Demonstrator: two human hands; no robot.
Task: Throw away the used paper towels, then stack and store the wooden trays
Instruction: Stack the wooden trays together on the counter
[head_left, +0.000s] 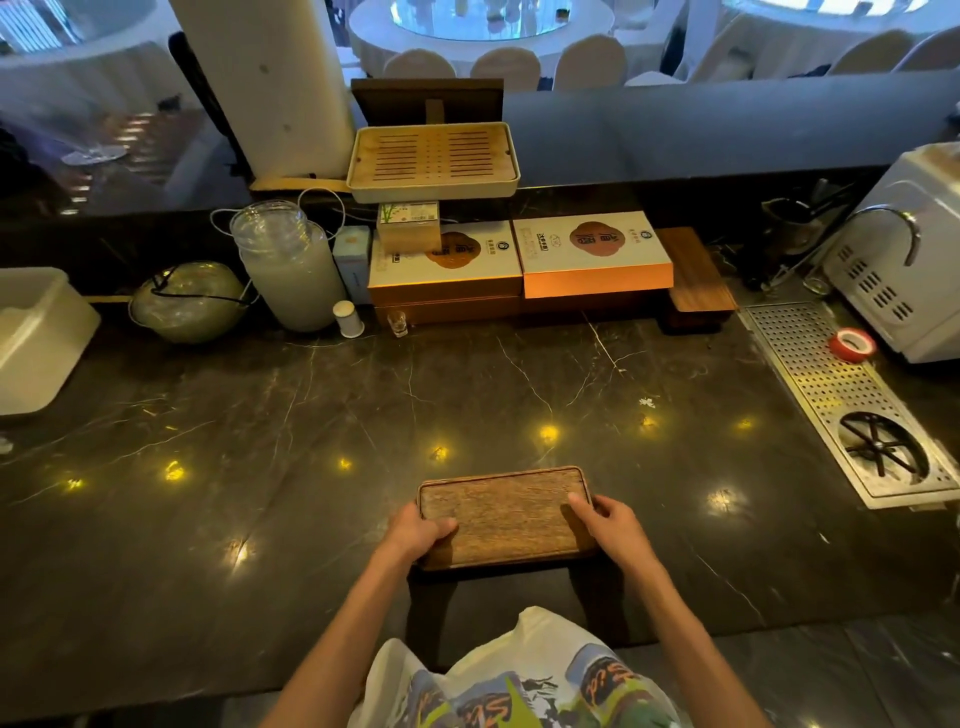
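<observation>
A dark wooden tray (506, 512) is held just above the near part of the black marble counter (311, 415), casting a shadow below it. My left hand (421, 532) grips its left end, thumb on top. My right hand (610, 519) grips its right end the same way. It looks like more than one tray stacked, but the edges do not show this clearly. Another dark wooden tray (696, 270) rests at the back right beside the boxes. No paper towels are in view.
Orange gift boxes (592, 254) and a slatted bamboo tea tray (434, 161) stand at the back. Glass jars (285, 270) and a white bin (36, 332) are on the left. A perforated metal drain (831, 395) with red tape (852, 344) lies on the right.
</observation>
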